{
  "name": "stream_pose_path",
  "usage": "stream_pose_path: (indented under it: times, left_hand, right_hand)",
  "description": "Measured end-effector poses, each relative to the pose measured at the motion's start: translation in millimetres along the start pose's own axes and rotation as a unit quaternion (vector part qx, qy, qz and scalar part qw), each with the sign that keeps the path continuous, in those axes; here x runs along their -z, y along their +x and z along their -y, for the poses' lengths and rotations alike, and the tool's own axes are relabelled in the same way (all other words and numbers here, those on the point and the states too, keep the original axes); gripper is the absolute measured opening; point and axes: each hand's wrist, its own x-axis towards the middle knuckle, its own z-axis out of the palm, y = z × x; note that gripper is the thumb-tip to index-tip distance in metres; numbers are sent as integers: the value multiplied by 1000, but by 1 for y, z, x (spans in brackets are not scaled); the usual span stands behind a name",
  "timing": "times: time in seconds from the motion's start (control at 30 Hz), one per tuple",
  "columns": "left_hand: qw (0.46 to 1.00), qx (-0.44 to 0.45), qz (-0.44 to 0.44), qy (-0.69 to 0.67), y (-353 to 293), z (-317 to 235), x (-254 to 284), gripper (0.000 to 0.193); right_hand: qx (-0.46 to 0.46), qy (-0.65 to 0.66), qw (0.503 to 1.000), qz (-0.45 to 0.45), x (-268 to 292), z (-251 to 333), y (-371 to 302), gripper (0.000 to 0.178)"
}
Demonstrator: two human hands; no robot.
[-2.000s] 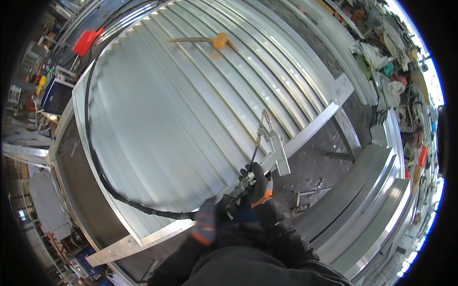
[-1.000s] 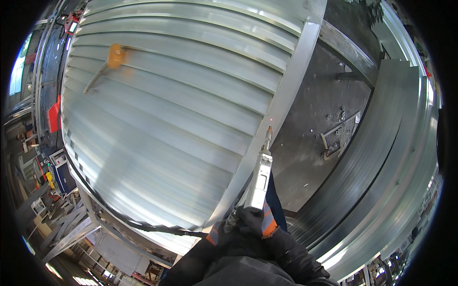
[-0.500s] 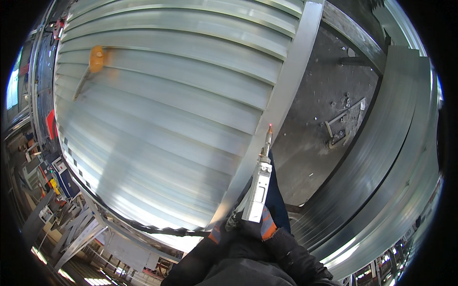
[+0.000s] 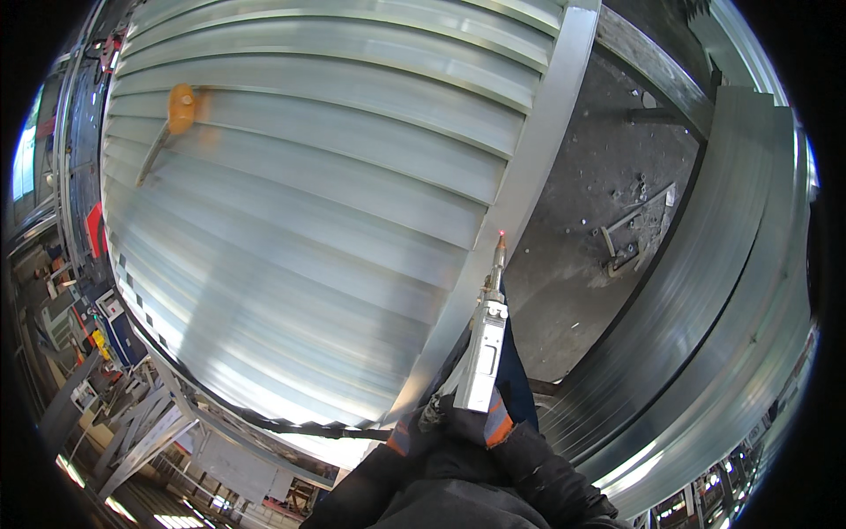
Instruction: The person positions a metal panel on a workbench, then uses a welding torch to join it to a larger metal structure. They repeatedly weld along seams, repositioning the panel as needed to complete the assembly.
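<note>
A silver handheld laser welding gun (image 4: pixel 483 357) points away from me, its copper-tipped nozzle at a pale metal frame rail (image 4: pixel 520 198). A small red light spot shows by the tip. Both my sleeves meet at the rear of the gun. My left hand (image 4: pixel 431 413), in a dark glove, is closed at the gun's left rear. My right hand (image 4: pixel 497 420) is mostly hidden under the gun body; its grey and orange cuff shows, and it appears closed on the gun. Overlapping silver slats (image 4: pixel 308 212) fill the panel left of the rail.
An orange-headed mallet (image 4: pixel 181 109) lies on the slats at the far left. Long metal profiles (image 4: pixel 705 291) are stacked on the right. Between them and the rail, the dark floor (image 4: pixel 573 273) holds scrap bars and small bits. A black hose (image 4: pixel 326 431) runs along the near left edge.
The gun and both my hands have shifted very slightly to the right in the picture. The nozzle tip stays by the rail, and the mallet lies where it was on the slats.
</note>
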Motion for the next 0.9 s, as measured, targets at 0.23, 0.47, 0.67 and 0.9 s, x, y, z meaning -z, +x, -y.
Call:
stream_pose_path:
  times: [0.23,0.47,0.67,0.9]
  left_hand:
    - [993,86,76,-17,-60,-31,38,41]
    - [994,57,96,-14,-54,-27,37,44]
    - [997,-2,68,45,-38,-22,17,40]
    - [997,56,54,-19,-40,-29,13,36]
  right_hand:
    - [-48,175,981,68,-20,49,-11,87]
    - [13,25,1000,8,-44,48,-1,81]
    - [57,-146,984,-78,-32,22,-2,61]
    - [28,-128,989,-69,-29,4,-8,69]
